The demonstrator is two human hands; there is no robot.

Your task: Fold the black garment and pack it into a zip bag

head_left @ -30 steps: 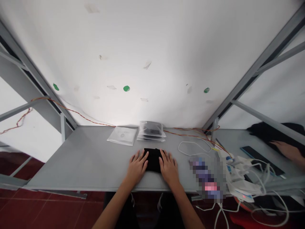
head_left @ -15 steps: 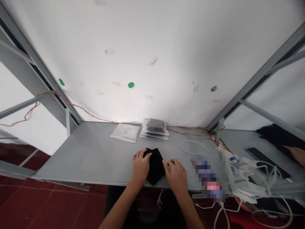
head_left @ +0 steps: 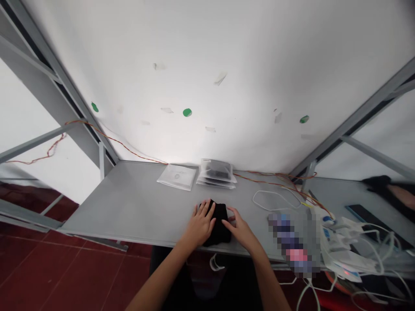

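A folded black cloth [head_left: 221, 231] lies near the front edge of the grey table, between my hands. My left hand [head_left: 199, 224] rests on its left side with the fingers spread over the fabric. At the cloth's right edge is my right hand [head_left: 239, 226], fingers apart and bent, thumb touching the fabric. Farther back lie a flat white clear-plastic packet [head_left: 177, 177] and, to its right, a stack of clear bags with dark contents [head_left: 216, 172].
A white cable loop [head_left: 272, 198] lies right of the hands, beside a pixelated object [head_left: 292, 246]. Plugs and tangled white cables [head_left: 343, 242] crowd the right side. Another person's arm [head_left: 402, 194] shows at far right. Metal frame bars stand on both sides.
The view has shifted, so the table appears farther right. My left hand has flattened onto the cloth, which now looks squarer. The other person's arm and dark cloth have moved.
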